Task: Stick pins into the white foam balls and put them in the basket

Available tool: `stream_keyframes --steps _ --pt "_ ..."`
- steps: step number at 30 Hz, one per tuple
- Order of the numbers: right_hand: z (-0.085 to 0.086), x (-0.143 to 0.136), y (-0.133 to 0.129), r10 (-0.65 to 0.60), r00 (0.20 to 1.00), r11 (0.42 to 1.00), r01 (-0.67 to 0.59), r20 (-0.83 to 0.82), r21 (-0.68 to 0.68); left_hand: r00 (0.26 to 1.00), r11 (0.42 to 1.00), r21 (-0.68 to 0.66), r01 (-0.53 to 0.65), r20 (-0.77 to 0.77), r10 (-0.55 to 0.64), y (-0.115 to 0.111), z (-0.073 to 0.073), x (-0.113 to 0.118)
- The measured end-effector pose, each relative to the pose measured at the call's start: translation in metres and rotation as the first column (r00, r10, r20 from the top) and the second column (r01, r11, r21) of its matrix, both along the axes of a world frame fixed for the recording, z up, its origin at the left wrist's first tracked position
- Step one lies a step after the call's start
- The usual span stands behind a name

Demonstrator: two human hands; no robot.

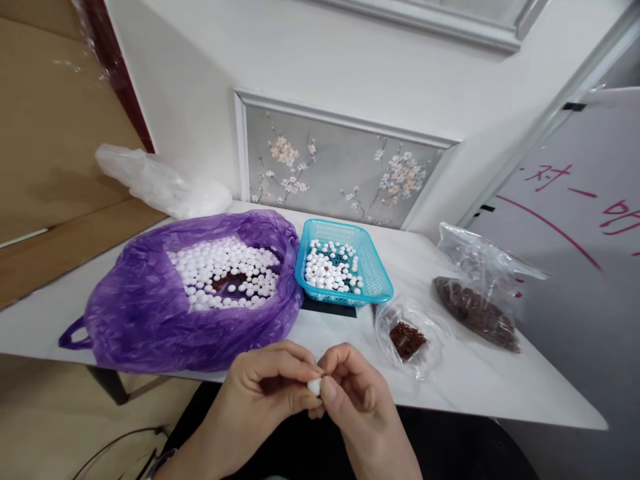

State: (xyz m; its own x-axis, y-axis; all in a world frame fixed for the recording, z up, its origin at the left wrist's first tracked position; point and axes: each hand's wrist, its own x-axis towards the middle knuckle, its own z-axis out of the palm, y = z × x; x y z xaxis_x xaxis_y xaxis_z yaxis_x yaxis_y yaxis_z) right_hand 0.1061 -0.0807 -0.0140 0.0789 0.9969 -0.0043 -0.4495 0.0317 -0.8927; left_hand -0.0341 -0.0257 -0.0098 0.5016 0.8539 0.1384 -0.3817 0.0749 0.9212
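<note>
A small white ball (pixel 315 386) is pinched between the fingertips of my left hand (pixel 273 387), in front of the table's near edge. My right hand (pixel 353 393) meets it there, its thumb and forefinger closed against the ball's right side; whether it also holds a tiny piece is too small to tell. Beyond my hands, a purple plastic bag (pixel 145 300) lies open with many white balls and some reddish-brown bits inside. To its right, a blue basket (pixel 375 267) holds more white balls. An open clear bag (pixel 433 340) contains small reddish-brown pieces (pixel 407 340).
A clear bag of dark brown material (pixel 475 313) lies on the white table (pixel 540 390) at the right. Crumpled white plastic (pixel 165 183) is at the back left. A whiteboard (pixel 565 267) stands right, cardboard (pixel 55 127) left.
</note>
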Motion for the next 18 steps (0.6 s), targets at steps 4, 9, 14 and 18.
stream_keyframes --steps 4,9,14,18 --pt "-0.003 0.002 0.004 0.030 0.999 1.000 -0.030 0.045 -0.010 0.998 1.000 -0.015 -0.024 -0.056 0.023 0.005 0.002 0.001" --pt "-0.006 0.003 0.010 0.022 0.998 0.999 -0.024 0.058 0.027 0.996 0.999 -0.005 -0.035 -0.084 0.034 0.010 0.001 0.007" --pt "0.002 0.023 0.010 -0.091 0.969 0.993 0.071 0.230 0.094 0.972 0.982 0.175 -0.065 -0.212 0.102 0.021 -0.002 0.025" --pt "0.004 0.072 0.002 -0.364 0.726 0.931 0.307 0.584 0.198 0.932 0.949 0.296 -0.106 -0.304 0.198 0.047 0.014 0.040"
